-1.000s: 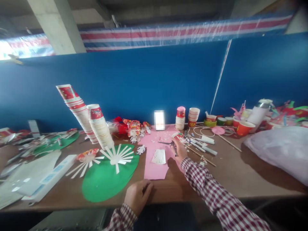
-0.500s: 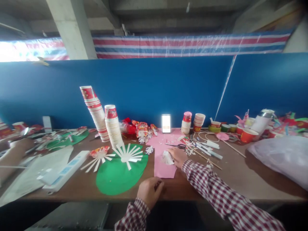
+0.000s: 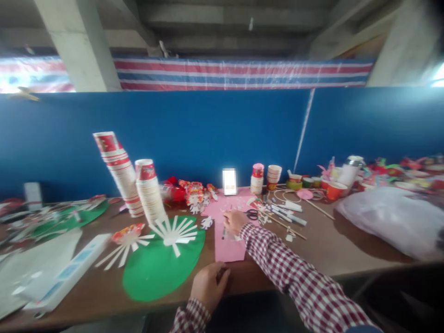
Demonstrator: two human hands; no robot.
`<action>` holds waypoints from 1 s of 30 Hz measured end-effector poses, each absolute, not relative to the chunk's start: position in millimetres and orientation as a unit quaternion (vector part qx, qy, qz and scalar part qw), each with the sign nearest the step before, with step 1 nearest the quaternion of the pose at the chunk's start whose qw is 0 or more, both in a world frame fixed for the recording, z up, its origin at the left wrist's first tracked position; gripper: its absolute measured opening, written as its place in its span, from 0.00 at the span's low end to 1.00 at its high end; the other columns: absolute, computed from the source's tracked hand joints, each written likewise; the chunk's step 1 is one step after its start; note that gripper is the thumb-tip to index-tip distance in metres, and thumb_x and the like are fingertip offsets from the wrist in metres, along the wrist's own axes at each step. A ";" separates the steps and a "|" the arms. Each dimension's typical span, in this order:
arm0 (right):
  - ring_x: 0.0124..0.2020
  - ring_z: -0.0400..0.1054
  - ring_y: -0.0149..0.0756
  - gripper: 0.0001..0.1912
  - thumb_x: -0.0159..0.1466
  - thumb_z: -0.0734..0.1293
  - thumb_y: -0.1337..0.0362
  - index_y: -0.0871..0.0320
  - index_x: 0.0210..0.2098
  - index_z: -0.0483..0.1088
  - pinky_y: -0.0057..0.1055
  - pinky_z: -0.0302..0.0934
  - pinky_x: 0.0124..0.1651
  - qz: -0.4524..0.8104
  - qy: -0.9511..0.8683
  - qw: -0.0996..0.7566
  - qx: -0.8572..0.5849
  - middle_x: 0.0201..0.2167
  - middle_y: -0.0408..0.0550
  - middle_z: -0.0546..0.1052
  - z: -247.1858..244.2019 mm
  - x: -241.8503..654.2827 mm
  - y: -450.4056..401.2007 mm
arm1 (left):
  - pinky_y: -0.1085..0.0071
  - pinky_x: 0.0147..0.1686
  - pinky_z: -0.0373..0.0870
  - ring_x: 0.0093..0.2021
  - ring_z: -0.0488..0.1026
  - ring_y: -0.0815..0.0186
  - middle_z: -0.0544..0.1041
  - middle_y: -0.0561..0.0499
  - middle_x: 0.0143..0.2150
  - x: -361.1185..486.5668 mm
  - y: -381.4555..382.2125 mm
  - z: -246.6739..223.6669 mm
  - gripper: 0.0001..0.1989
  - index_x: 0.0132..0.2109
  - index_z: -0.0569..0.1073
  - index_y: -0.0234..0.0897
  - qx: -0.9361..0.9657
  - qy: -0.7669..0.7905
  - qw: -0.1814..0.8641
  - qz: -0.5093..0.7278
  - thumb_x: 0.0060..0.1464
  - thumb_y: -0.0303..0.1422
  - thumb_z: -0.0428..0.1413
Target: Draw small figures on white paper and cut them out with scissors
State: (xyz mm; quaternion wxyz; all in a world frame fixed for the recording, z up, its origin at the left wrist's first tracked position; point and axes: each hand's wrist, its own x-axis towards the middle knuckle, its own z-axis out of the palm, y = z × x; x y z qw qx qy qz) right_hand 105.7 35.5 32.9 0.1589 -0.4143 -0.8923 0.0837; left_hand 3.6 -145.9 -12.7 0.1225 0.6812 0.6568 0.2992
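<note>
My right hand (image 3: 235, 223) is over the pink paper (image 3: 229, 253), fingers bent down and closed. A small thin dark piece (image 3: 223, 234) shows just below its fingertips; whether they grip it I cannot make out. Behind the wrist, a white crumpled piece (image 3: 237, 238) on the pink paper is mostly covered. My left hand (image 3: 210, 284) rests at the table's front edge, loosely curled, with nothing visible between thumb and fingers. Black-handled scissors (image 3: 252, 214) lie right of my right hand. A small white paper cutout (image 3: 207, 223) lies to its left.
A green paper disc (image 3: 163, 277) carries a white strip fan (image 3: 169, 238). Tall paper-cup stacks (image 3: 151, 194) stand behind it. A power strip (image 3: 72, 273) is at left. Markers (image 3: 287, 215), a wooden stick (image 3: 321, 209) and a plastic bag (image 3: 388, 219) lie at right.
The view has turned slightly right. My right hand has shifted left across the pink paper, covering most of the white crumpled piece. My left hand stays at the table edge.
</note>
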 end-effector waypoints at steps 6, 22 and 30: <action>0.41 0.68 0.36 0.14 0.65 0.61 0.61 0.60 0.47 0.65 0.39 0.64 0.43 0.132 -0.795 0.244 -0.540 0.45 0.50 0.70 38.1 180.4 52.3 | 0.70 0.33 0.65 0.32 0.73 0.63 0.77 0.51 0.32 3.9 -141.4 -16.5 0.12 0.35 0.73 0.44 0.687 0.651 0.128 0.298 0.54 0.40 0.47; 0.43 0.67 0.38 0.15 0.64 0.62 0.62 0.60 0.49 0.64 0.40 0.65 0.44 0.111 -0.767 0.143 -0.616 0.47 0.51 0.69 31.6 315.1 74.2 | 0.72 0.30 0.61 0.28 0.70 0.66 0.75 0.52 0.27 8.2 -144.2 -12.2 0.13 0.33 0.73 0.41 0.679 0.666 0.105 0.291 0.54 0.40 0.47; 0.43 0.67 0.37 0.14 0.64 0.61 0.62 0.60 0.49 0.64 0.40 0.64 0.44 0.029 -0.773 0.070 -0.630 0.48 0.51 0.69 22.1 310.5 80.8 | 0.72 0.30 0.60 0.27 0.69 0.67 0.73 0.52 0.26 7.7 -145.3 -10.7 0.13 0.34 0.74 0.40 0.675 0.678 0.112 0.268 0.54 0.40 0.47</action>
